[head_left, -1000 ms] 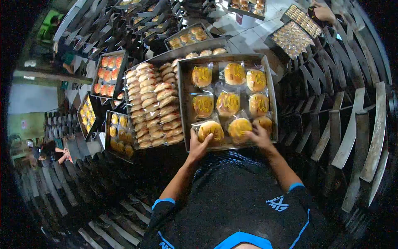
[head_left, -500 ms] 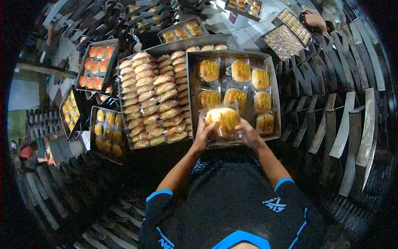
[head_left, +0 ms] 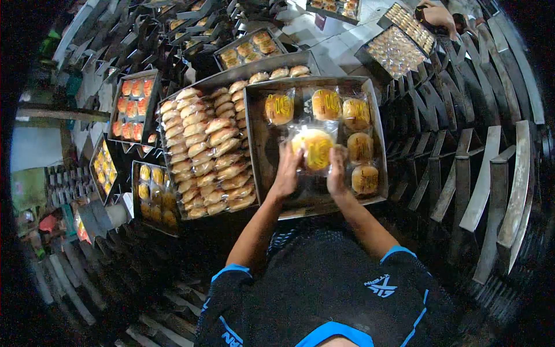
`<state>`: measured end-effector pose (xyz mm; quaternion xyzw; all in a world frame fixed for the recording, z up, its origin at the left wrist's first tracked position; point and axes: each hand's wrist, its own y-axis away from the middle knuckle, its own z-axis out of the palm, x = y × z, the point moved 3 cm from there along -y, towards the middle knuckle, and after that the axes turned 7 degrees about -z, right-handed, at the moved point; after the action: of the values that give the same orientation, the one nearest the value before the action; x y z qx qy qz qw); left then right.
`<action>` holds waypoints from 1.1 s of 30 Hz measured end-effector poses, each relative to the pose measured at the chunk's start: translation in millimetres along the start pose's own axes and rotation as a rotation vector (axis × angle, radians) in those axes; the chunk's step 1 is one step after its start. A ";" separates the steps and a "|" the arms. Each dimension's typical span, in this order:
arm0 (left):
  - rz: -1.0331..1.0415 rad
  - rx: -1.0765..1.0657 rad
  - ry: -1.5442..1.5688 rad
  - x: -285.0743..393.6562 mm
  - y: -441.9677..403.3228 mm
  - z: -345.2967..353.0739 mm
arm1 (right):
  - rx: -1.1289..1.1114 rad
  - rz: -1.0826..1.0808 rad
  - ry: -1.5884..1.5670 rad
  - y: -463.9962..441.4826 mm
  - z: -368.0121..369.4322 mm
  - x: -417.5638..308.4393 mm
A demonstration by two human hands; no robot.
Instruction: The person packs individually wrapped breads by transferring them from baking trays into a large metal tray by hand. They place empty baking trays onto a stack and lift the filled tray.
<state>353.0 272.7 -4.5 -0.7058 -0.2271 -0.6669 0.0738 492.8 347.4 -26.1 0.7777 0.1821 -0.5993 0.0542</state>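
Note:
Over the middle of a metal tray [head_left: 272, 199], my left hand [head_left: 286, 170] and my right hand [head_left: 337, 173] are closed on opposite sides of a plastic-wrapped bun [head_left: 314, 149]. Yellow print shows on its wrapper, blurred by motion. Whether more buns are under it, I cannot tell. Several other wrapped buns lie in the tray: one [head_left: 279, 109] at the back left, another [head_left: 326, 104] beside it, and a column of them [head_left: 361, 148] along the right wall.
Left of the tray, a larger tray [head_left: 225, 75] holds rows of packed bread [head_left: 199, 144]. Smaller trays of wrapped buns [head_left: 134, 107] stand farther left. Dark metal trays [head_left: 485, 168] are stacked on the right. Another person's arm [head_left: 436, 20] shows at the top right.
My hands have moved slightly up in view with the wrapped bun. Two buns that lay in the tray's middle row no longer show there. The tray appears shifted left in view.

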 end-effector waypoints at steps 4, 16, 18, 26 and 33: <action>-0.264 -0.106 0.339 -15.4 -18.5 30.4 | -0.097 0.315 -0.301 -18.7 -21.4 64.5; -0.252 0.038 0.575 68.5 -92.5 -36.7 | -0.396 0.321 -0.758 -136.3 76.3 -19.7; -0.405 0.187 0.702 38.5 -112.9 -50.9 | -0.501 0.640 -0.911 -145.6 94.9 -10.7; -0.423 -0.063 0.735 32.9 -86.4 -53.4 | -0.495 0.575 -0.852 -120.6 89.1 -11.0; -0.028 0.215 0.576 95.6 -58.5 -175.3 | -0.595 0.323 -0.806 -131.8 181.6 -135.5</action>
<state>170.1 274.3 94.6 -0.4726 -0.2757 -0.8127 0.2003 252.0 385.2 70.4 0.4545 0.1868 -0.7573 0.4302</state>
